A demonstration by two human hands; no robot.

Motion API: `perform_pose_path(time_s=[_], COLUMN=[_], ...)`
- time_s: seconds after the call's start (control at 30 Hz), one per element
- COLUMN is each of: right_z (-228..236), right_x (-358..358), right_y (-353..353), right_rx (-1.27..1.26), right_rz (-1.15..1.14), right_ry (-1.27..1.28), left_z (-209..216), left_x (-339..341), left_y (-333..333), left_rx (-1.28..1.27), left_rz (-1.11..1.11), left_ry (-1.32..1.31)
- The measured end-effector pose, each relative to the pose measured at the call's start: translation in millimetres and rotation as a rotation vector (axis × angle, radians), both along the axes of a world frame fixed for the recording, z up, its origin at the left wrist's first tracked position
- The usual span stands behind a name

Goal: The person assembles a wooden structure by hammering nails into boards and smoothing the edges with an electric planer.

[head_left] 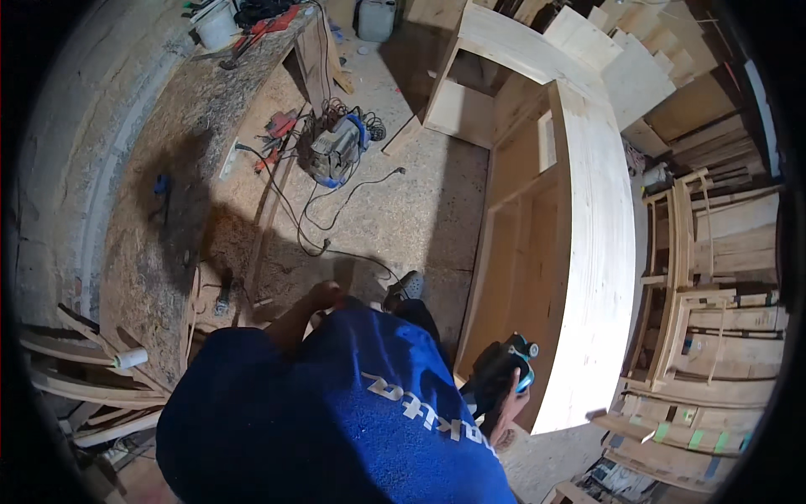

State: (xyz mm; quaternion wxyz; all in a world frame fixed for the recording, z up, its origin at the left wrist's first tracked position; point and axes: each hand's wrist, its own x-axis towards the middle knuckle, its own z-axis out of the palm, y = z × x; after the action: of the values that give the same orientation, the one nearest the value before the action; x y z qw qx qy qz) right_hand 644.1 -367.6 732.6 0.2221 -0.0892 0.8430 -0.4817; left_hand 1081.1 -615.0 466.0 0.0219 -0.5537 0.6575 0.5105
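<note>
At the lower right, my right hand point(510, 410) is wrapped round a teal-and-black handheld power tool point(495, 370). The tool is beside the near end of a long pale wooden cabinet frame point(598, 252); I cannot tell whether they touch. Compartments show along the frame's left side, and a broad board forms its upper face. My left hand point(324, 296) is in shadow in front of my body, above the floor. Its fingers are too dark and small to make out, and no held object shows clearly.
A bench point(159, 160) strewn with shavings runs along the left. On the floor are a grey-and-blue machine point(338, 151) with loose cords, and red tools point(280, 126). Stacked boards point(621, 76) stand at the far right; wooden frames point(684, 260) lie right of the cabinet.
</note>
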Motion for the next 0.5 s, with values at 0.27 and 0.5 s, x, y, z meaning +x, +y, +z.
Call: perform_pose_path(time_s=[0.27,0.5], right_z=[42,69], right_x=[-79,-111], right_y=[-189,-342], right_rx=[-0.097,-0.204], right_rz=[0.3,0.16], right_ry=[0.005,-0.054], left_z=[51,-49], left_x=[-56,-8], left_y=[-120,-150], left_rx=[-0.169,0.015], left_rz=[0.269,0.275], left_ry=[0.11,-0.23])
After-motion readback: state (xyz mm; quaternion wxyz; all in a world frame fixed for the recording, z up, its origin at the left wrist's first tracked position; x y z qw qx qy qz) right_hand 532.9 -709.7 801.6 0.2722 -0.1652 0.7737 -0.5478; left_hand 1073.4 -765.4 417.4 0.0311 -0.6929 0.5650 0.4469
